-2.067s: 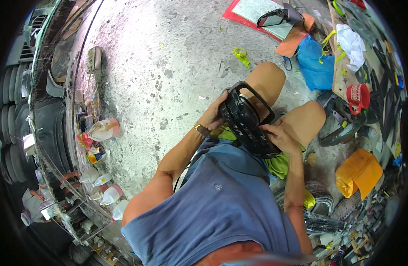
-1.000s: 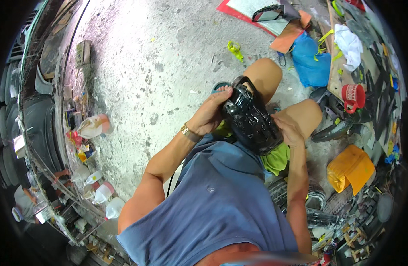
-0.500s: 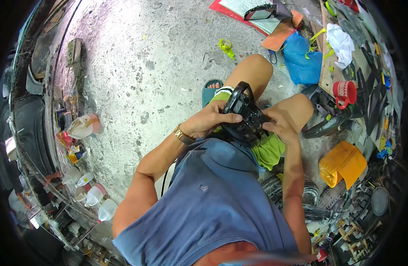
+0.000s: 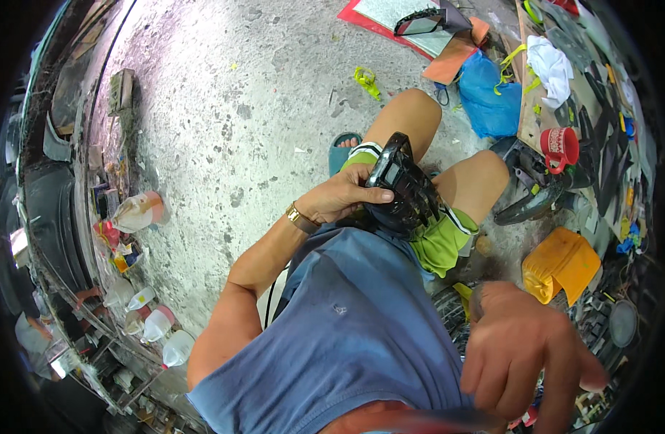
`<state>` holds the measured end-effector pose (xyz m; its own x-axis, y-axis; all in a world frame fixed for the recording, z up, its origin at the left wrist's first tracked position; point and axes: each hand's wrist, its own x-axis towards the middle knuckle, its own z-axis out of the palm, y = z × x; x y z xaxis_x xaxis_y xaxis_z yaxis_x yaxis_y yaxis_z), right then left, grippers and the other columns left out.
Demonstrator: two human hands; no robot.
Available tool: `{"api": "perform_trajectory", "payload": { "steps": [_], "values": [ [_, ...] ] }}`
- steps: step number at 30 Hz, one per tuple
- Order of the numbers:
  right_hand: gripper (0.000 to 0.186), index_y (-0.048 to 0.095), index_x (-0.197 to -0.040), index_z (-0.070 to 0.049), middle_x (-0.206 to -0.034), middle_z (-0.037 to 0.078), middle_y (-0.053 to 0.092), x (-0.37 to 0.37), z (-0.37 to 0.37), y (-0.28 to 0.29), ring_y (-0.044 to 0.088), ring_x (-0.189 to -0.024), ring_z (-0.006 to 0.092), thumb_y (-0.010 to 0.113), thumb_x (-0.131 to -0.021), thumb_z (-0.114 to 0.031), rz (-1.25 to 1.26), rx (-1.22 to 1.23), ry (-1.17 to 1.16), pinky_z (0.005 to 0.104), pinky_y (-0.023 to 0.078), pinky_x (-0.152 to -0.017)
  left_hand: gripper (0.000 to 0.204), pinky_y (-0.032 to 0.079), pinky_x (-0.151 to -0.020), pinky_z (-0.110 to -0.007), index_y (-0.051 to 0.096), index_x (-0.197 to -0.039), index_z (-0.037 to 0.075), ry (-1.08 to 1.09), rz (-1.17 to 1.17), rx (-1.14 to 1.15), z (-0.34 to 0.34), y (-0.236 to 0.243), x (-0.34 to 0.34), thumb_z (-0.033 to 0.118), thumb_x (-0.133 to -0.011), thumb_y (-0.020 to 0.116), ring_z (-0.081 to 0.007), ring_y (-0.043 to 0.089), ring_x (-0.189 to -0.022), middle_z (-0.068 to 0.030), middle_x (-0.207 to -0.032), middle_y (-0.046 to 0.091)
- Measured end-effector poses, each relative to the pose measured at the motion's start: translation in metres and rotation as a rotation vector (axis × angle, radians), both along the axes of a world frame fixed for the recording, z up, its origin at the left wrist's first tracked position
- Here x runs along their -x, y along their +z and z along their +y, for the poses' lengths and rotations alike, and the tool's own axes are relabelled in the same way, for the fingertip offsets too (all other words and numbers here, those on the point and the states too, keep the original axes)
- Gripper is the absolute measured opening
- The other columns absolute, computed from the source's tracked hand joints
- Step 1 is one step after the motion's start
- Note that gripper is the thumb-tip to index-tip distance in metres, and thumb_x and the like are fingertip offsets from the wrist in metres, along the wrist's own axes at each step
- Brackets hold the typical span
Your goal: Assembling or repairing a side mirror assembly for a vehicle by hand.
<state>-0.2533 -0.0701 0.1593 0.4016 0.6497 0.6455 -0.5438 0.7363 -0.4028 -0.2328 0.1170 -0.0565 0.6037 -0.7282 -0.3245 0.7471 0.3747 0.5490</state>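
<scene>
My left hand (image 4: pixel 347 192) grips a black plastic housing (image 4: pixel 397 189) over my lap, its thumb stretched across the near side. The piece is glossy, with ribs and openings, and looks like part of a car's side mirror. Apart from it, my right hand (image 4: pixel 524 343) is raised close to the camera at the lower right. Its back faces up, the thumb stands away from the fingers, and no object shows in it. The lower picture edge cuts off some fingertips.
A red mug (image 4: pixel 560 148) stands to the right, near a white cloth (image 4: pixel 551 71) and a blue plastic bag (image 4: pixel 489 94). An orange-yellow container (image 4: pixel 560 265) lies nearer. Plastic bottles (image 4: pixel 157 323) line the left side. A black-framed mirror (image 4: pixel 421 23) lies ahead.
My right hand has let go of the black housing and moved back toward me, to the lower right. The left hand still holds the housing, which is tilted slightly differently.
</scene>
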Motion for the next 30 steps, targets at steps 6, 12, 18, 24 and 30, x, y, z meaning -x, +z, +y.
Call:
{"api": "perform_trajectory", "payload": {
  "steps": [6, 12, 18, 24, 30],
  "values": [
    [0.062, 0.068, -0.102, 0.011, -0.059, 0.012, 0.055, 0.019, 0.007, -0.004, 0.048, -0.04, 0.0168, 0.064, -0.089, -0.05, 0.213, -0.146, 0.095, 0.028, 0.028, -0.032, 0.03, 0.05, -0.091, -0.03, 0.064, -0.114, -0.002, -0.004, -0.014, 0.013, 0.0, 0.002, -0.001, 0.004, -0.085, 0.072, -0.014, 0.063, -0.1, -0.0067, -0.107, 0.069],
    [0.064, 0.066, -0.099, 0.014, -0.06, 0.016, 0.056, 0.005, 0.01, 0.0, 0.051, -0.041, 0.0188, 0.067, -0.087, -0.049, 0.307, -0.166, 0.232, 0.0286, 0.03, -0.032, 0.031, 0.05, -0.092, -0.03, 0.064, -0.114, -0.001, -0.006, 0.028, 0.021, 0.002, 0.001, 0.001, 0.005, -0.085, 0.072, -0.0143, 0.064, -0.099, -0.007, -0.108, 0.069],
    [0.062, 0.066, -0.101, 0.013, -0.065, 0.018, 0.06, 0.025, 0.004, -0.008, 0.053, -0.042, 0.0202, 0.068, -0.086, -0.048, 0.312, -0.219, 0.105, 0.0285, 0.032, -0.033, 0.044, 0.049, -0.096, -0.033, 0.059, -0.122, -0.003, -0.008, 0.048, 0.046, 0.004, -0.003, 0.002, 0.009, -0.083, 0.074, -0.0181, 0.063, -0.106, -0.0117, -0.115, 0.067],
    [0.062, 0.068, -0.104, 0.009, -0.068, 0.019, 0.062, 0.032, 0.003, -0.013, 0.055, -0.044, 0.0207, 0.066, -0.087, -0.05, 0.326, -0.217, 0.095, 0.0288, 0.034, -0.034, 0.047, 0.049, -0.097, -0.034, 0.058, -0.123, -0.003, -0.012, 0.033, 0.034, 0.005, -0.007, 0.003, 0.01, -0.082, 0.075, -0.0184, 0.063, -0.107, -0.0116, -0.117, 0.066],
    [0.061, 0.069, -0.105, 0.007, -0.077, 0.024, 0.067, 0.012, 0.005, -0.018, 0.06, -0.047, 0.0213, 0.065, -0.087, -0.051, 0.237, -0.279, 0.169, 0.0276, 0.038, -0.035, 0.05, 0.048, -0.099, -0.034, 0.056, -0.125, -0.004, -0.044, 0.017, 0.043, 0.007, -0.017, 0.002, 0.01, -0.081, 0.076, -0.0184, 0.062, -0.11, -0.0122, -0.118, 0.065]
  ]
}}
